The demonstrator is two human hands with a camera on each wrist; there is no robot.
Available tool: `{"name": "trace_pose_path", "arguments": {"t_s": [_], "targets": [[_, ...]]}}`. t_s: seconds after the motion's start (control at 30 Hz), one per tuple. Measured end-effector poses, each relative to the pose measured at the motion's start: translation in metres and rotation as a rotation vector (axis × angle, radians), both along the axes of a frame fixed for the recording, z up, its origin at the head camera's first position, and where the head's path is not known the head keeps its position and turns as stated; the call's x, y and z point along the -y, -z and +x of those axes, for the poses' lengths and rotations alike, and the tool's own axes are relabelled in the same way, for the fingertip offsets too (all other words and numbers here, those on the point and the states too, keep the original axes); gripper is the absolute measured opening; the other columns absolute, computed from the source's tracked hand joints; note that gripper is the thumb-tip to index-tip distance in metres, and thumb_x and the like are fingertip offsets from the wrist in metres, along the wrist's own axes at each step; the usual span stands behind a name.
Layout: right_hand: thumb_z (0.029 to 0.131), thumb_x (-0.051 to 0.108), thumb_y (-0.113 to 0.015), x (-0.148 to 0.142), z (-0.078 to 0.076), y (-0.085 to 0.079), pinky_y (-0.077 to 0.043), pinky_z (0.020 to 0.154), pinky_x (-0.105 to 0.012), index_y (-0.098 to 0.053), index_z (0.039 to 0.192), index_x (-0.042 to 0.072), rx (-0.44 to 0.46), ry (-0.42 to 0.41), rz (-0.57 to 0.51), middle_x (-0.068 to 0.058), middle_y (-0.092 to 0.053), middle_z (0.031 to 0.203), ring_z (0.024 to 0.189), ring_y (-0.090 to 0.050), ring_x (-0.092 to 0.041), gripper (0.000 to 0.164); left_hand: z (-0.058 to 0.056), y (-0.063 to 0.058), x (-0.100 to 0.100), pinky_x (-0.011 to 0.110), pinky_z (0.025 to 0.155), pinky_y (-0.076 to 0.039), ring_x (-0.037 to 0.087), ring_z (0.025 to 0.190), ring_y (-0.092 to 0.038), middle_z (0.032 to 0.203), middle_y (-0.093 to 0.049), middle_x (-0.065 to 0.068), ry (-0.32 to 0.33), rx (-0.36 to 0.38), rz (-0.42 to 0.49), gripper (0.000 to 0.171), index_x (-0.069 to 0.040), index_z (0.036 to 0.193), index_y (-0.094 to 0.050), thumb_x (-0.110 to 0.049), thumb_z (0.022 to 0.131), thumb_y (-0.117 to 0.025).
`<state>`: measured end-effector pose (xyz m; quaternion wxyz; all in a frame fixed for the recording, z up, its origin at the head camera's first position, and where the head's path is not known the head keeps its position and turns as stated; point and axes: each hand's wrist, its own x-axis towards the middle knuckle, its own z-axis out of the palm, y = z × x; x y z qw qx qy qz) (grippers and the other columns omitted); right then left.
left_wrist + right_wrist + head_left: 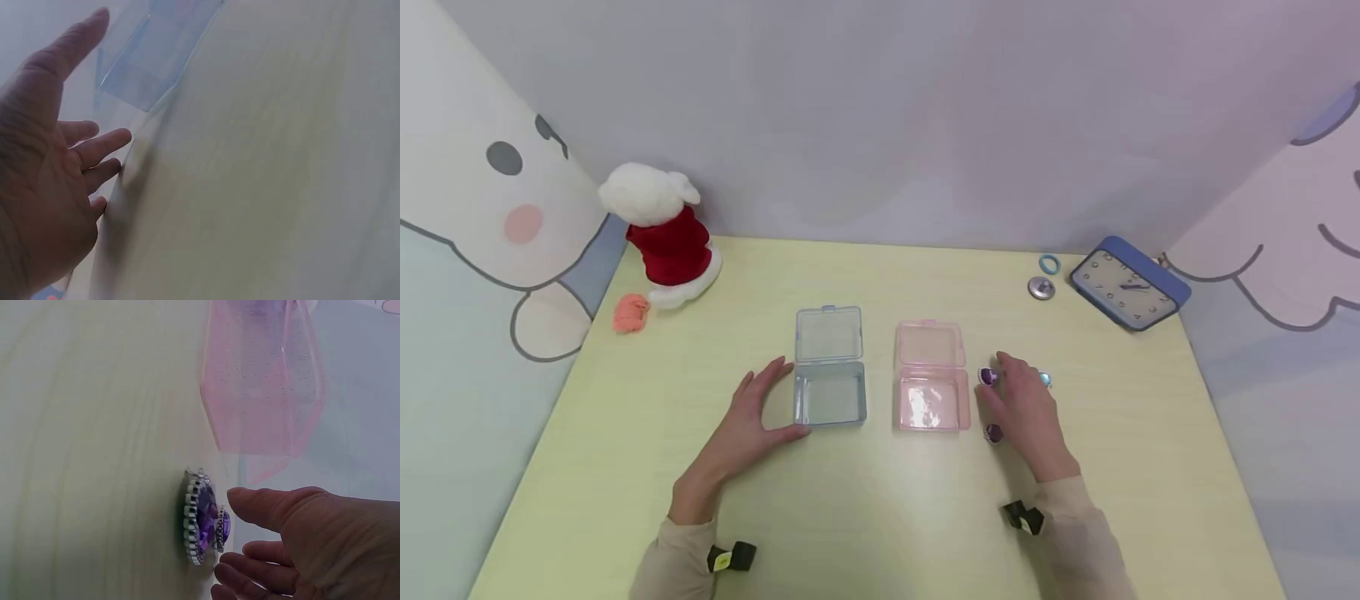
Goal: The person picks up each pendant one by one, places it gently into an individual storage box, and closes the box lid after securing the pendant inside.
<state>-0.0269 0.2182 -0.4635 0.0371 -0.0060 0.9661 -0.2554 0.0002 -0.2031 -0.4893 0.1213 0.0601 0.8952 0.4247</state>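
Observation:
A clear blue plastic box (pixel 830 393) stands with its lid back. My left hand (pixel 751 423) spreads beside it, thumb near the front left corner and fingertips near the hinge side; in the left wrist view the fingers (pixel 103 148) are parted from the thumb. To its right is a clear pink box (pixel 933 402), also open-lidded. My right hand (pixel 1028 410) reaches low over the table, thumb and fingers apart around a purple gem piece (pixel 987 377) with a beaded silver rim. A second purple gem piece (pixel 205 519) lies closer to the right wrist camera.
A light blue gem piece (pixel 1045 379) lies just right of my right hand. Farther back are a round silver piece (pixel 1041 288), a blue ring (pixel 1049 264) and a blue clock (pixel 1129 285). At the back left are a plush toy (pixel 673 250) and a coral fabric bundle (pixel 631 313).

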Motion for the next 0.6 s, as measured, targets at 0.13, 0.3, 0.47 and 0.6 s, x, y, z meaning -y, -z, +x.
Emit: {"name": "trace_pose_path", "arguments": {"t_s": [0.13, 0.3, 0.47, 0.6], "targets": [[0.097, 0.020, -0.075, 0.003, -0.005, 0.005, -0.053, 0.100, -0.066, -0.049, 0.147, -0.009, 0.000, -0.007, 0.004, -0.035, -0.058, 0.139, 0.126, -0.056, -0.052, 0.063, -0.005, 0.001, -0.008, 0.069, 0.127, -0.009, 0.044, 0.161, -0.002, 0.171, -0.033, 0.012, 0.040, 0.004, 0.008, 0.116, -0.015, 0.167, -0.029, -0.050, 0.076, -0.092], [0.096, 0.017, -0.075, 0.007, -0.008, 0.010, -0.053, 0.099, -0.064, -0.052, 0.146, -0.007, -0.013, 0.001, 0.000, -0.032, -0.059, 0.138, 0.125, -0.056, -0.049, 0.060, -0.012, 0.003, -0.011, 0.063, 0.129, -0.005, 0.041, 0.161, -0.008, 0.168, -0.037, 0.016, 0.066, -0.027, 0.018, 0.119, -0.011, 0.164, -0.031, -0.046, 0.072, -0.096], [0.097, 0.013, -0.075, 0.009, -0.009, 0.011, -0.052, 0.103, -0.062, -0.054, 0.144, -0.007, -0.022, 0.006, -0.035, -0.031, -0.059, 0.136, 0.124, -0.057, -0.048, 0.055, -0.016, 0.004, -0.011, 0.066, 0.128, -0.007, 0.044, 0.161, -0.004, 0.171, -0.030, 0.019, 0.062, -0.017, 0.020, 0.111, -0.017, 0.160, -0.039, -0.043, 0.070, -0.098], [0.096, 0.010, -0.076, 0.007, -0.008, 0.011, -0.051, 0.103, -0.061, -0.055, 0.142, -0.008, -0.021, 0.011, -0.074, -0.031, -0.060, 0.134, 0.121, -0.058, -0.048, 0.054, -0.017, 0.003, -0.010, 0.065, 0.128, -0.007, 0.044, 0.161, -0.007, 0.170, -0.031, 0.020, 0.072, -0.029, 0.018, 0.107, -0.017, 0.157, -0.042, -0.041, 0.070, -0.098]]}}
